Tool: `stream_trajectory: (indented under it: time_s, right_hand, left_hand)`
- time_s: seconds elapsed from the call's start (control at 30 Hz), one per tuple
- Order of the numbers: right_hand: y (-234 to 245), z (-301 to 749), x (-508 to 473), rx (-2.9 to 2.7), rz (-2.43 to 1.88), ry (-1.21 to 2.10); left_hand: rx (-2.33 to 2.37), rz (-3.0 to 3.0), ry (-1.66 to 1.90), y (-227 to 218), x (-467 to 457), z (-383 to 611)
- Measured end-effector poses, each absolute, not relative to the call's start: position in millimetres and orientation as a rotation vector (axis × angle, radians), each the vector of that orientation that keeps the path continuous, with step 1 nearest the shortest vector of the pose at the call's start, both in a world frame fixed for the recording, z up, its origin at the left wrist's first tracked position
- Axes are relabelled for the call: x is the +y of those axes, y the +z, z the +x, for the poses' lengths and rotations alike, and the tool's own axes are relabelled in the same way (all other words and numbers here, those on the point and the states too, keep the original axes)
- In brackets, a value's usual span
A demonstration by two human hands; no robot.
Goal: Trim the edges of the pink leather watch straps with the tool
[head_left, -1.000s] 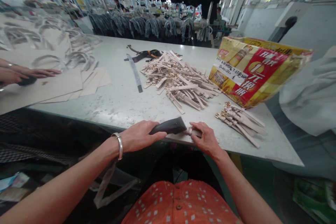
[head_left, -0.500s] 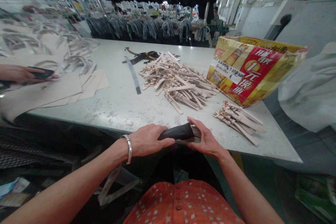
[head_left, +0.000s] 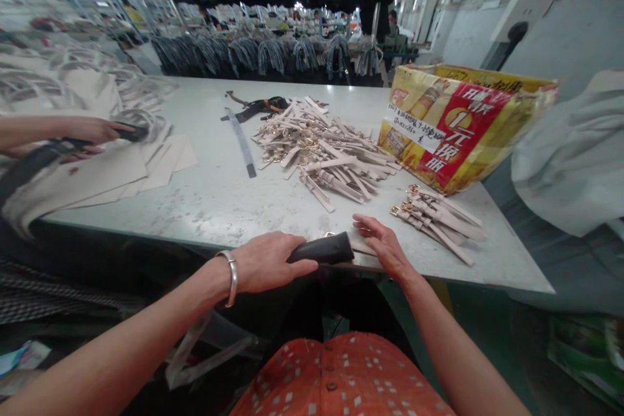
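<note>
Nearest: left hand (head_left: 270, 265), silver bangle (head_left: 231, 276) at the wrist, closed around a black wedge-shaped tool (head_left: 324, 249) whose broad end lies at the near edge of the grey surface (head_left: 229, 198). Right hand (head_left: 385, 246): open, fingers flat, resting on a pale beige strap (head_left: 361, 248) just beside the tool's end; the strap is mostly hidden under the fingers. Near, to the right: small neat bundle of beige straps with gold buckles (head_left: 439, 221), laid roughly parallel. Further in, mid-surface: large loose heap of beige straps (head_left: 324, 149), tangled. Behind the bundle: yellow-and-red printed carton (head_left: 463, 123), contents not visible. Left of the heap: long dark strip (head_left: 242, 142), lying alone. Far left: a co-worker's hand (head_left: 95, 130) over pale flat sheets (head_left: 121, 169). Progress, by judgement: bundle small, heap large, one strap in hand; early stage, the bulk unhandled.
</note>
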State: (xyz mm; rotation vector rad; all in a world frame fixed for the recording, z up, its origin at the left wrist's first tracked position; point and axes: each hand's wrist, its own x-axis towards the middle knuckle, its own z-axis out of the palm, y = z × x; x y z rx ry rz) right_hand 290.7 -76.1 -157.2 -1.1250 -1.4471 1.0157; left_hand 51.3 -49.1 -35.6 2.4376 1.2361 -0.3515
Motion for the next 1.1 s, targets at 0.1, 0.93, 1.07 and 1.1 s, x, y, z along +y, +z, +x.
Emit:
stream_trajectory:
  time_s: [0.1, 0.93, 1.07, 1.1]
  right_hand:
    - [-164.5, 283.7, -74.1, -1.528, -1.226, 0.811]
    - [-159.3, 262.7, -78.4, -1.775, -1.472, 0.377]
    - [-159.4, 262.4, -78.9, -1.814, -1.460, 0.393]
    - [-159.7, 262.6, -78.9, -1.824, -1.453, 0.401]
  left_hand:
    - [1.344, 2.379, -0.334, -31.6, -42.7, 39.3]
    - [1.277, 2.044, -0.204, -55.3, -33.0, 14.1]
    - [1.320, 2.003, -0.169, -54.7, -36.3, 13.1]
    - [1.319, 2.006, -0.166, -53.9, -37.3, 14.8]
